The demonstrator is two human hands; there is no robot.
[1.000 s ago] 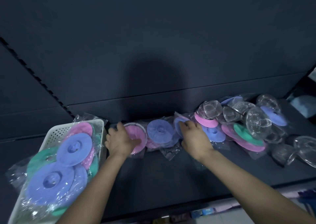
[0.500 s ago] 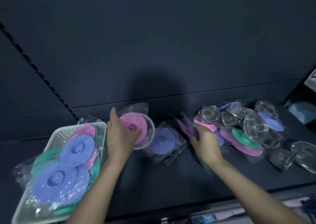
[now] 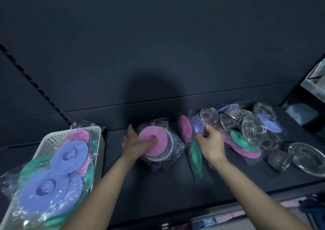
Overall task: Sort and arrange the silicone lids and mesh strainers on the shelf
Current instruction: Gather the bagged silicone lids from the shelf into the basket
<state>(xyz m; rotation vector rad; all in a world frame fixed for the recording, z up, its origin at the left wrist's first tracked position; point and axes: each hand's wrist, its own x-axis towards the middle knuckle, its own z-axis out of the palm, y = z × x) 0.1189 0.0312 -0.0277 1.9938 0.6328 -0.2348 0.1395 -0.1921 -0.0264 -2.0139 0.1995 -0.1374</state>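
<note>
Now, left hand [image 3: 139,144]: its grip pinches a pink round silicone lid [image 3: 156,134], one digit laid across the lid's centre dimple and another sticking up past the rim.
Pink lid's place: tilted up off the dark shelf [image 3: 158,185], on top of a small stack of crinkled clear bags [image 3: 175,148] with a blue lid showing under it.
Right hand [image 3: 212,146]: grip closed round a fan of bagged silicone lids [image 3: 185,131], pink, blue and green, held on edge with the flat faces turned sideways.
Relation that matters: the fan stands just to the right of the pink lid's stack, near but apart. That stack lies between the two hands, so either can reach it, and the right hand carries the load.
White perforated plastic basket [image 3: 58,136]: far left, holding bagged blue, pink and green lids; the left hand is nearer.
Heap of wrapped metal mesh strainers [image 3: 253,129]: right of the right hand, mixed over more lids, unsorted.
Likely step: gathering lids into one bundle, I would judge.
</note>
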